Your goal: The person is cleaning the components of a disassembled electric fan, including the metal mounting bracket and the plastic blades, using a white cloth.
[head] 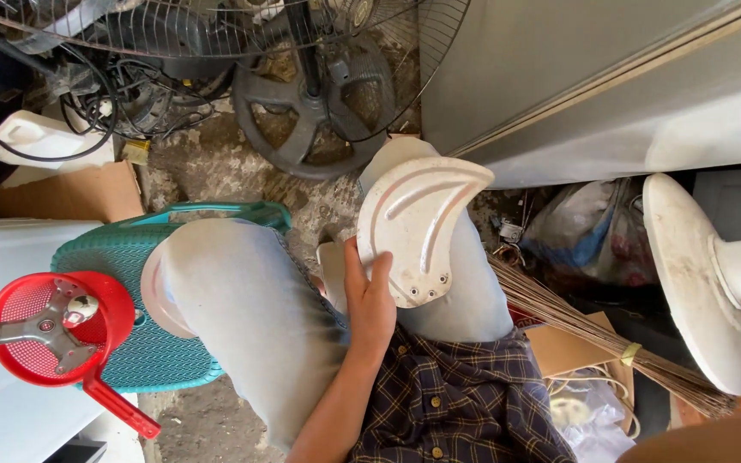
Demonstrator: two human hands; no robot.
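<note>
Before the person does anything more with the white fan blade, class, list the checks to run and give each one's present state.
1. Fan blade held: ok, left hand grips its edge near the hole end.
2. Blade supported: ok, it rests on the right knee.
3. Right hand free: cannot tell, it is out of view.
4. Metal bracket within sight: ok, it lies in the red strainer.
5. Strainer steady: ok, it sits on the teal stool.
</note>
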